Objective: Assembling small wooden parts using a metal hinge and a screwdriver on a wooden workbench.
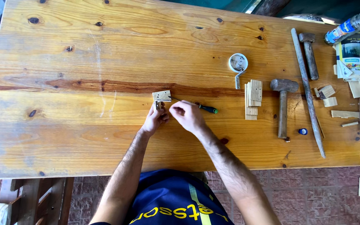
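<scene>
Wide pine desk (84, 137) over a brick floor, tools strewn along the right edge.

I see my left hand (155, 119) pinching a small wood block (162, 96) near the desk's middle, grip closed on its lower edge where a metal bit shows; my right hand (187, 114) is clenched on a green-handled screwdriver (203, 108). The driver lies long axis left-right, tip toward the block. I judge fastening just begun: cut blocks (253, 99), bracket (239, 79) and screw tub (238, 62) wait untouched.

On the table (63, 125), the screwdriver (201, 107) lies between wood block (161, 96) and stacked pieces (252, 98).
</scene>
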